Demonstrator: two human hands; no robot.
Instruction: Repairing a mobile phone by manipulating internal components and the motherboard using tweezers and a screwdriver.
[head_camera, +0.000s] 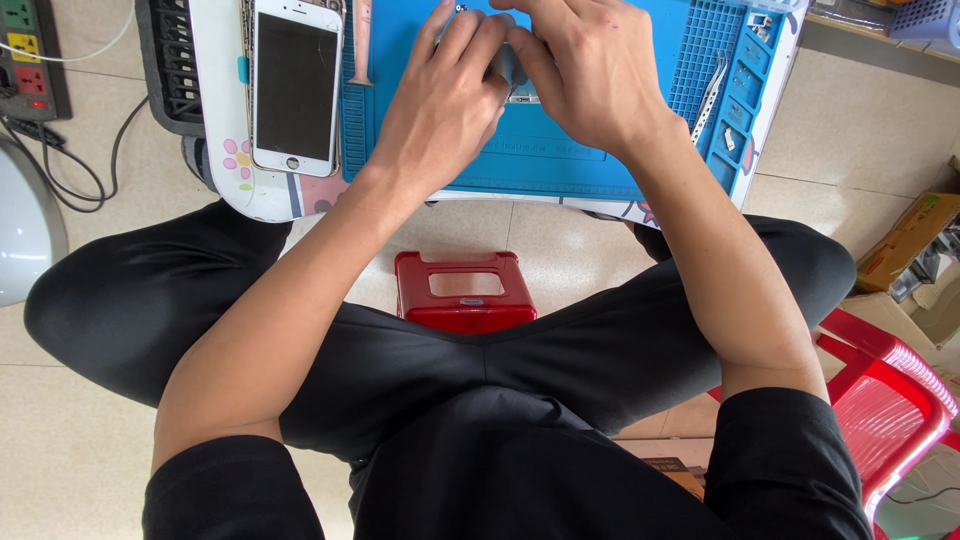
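Small grey part (507, 66), mostly hidden by fingers, sits between the two hands over the middle of the blue mat (560, 160). The left hand (445, 105) comes in from the lower left with its fingers curled over the part, and the right hand (580, 70) comes in from the right with its fingers bent down onto the same spot. Both hands touch each other at the fingertips. The grip of each hand looks pressed together on the part, though the part is too covered to tell its kind.

The mat lies on a white worktop (225, 150) with a flower print near its rounded corner. A white phone (295, 85) with a dark screen lies face up just beside the mat on the left, well apart from the hands. Along the right edge of the mat, small compartments hold tiny pieces, and metal tweezers (708, 95) lie there, near the right wrist.

Below the worktop, a red stool (465, 295) shows between the person's knees, which are in black trousers. A second red stool (890, 390) stands at the right. A power strip (28, 55) with cables lies on the tiled floor (60, 450) at the upper left, and a cardboard box (905, 240) sits at the right edge.
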